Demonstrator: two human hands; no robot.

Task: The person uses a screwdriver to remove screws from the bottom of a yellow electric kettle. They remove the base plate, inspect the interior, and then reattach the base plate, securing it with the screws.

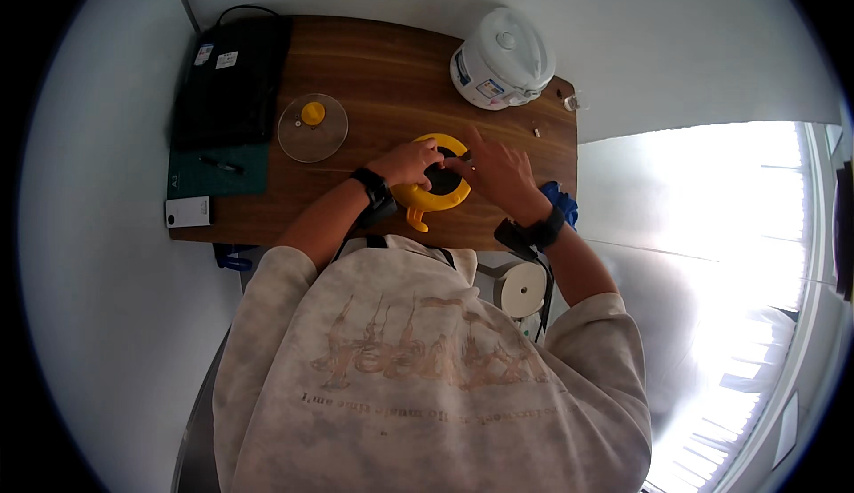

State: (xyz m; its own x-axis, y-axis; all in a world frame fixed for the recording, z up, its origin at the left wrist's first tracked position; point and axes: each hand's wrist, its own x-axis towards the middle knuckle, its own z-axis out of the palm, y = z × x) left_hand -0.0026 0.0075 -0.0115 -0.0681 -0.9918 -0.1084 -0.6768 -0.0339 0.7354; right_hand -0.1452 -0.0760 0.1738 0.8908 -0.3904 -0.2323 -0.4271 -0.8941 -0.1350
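A round yellow pot (455, 200) with a dark inside stands near the table's front edge, its yellow handle toward me. Over its left part is my left hand (409, 164), fingers bent and drawn together at the pot's middle. My right hand (500, 169) comes from the right, its thumb reaching across the rim toward the left fingertips and one finger pointing up. Something small and dark shows by the right thumb, too small to name. What the left fingers pinch, if anything, is hidden. Left of the pot lies a clear glass lid (298, 143) with a yellow knob.
A white rice cooker (503, 53) stands at the back right, near a small clear glass (576, 100). Blue cloth or plastic (560, 204) lies at the right edge. Along the left are a black bag (229, 93), a green mat (240, 182), a pen and a white box (189, 212).
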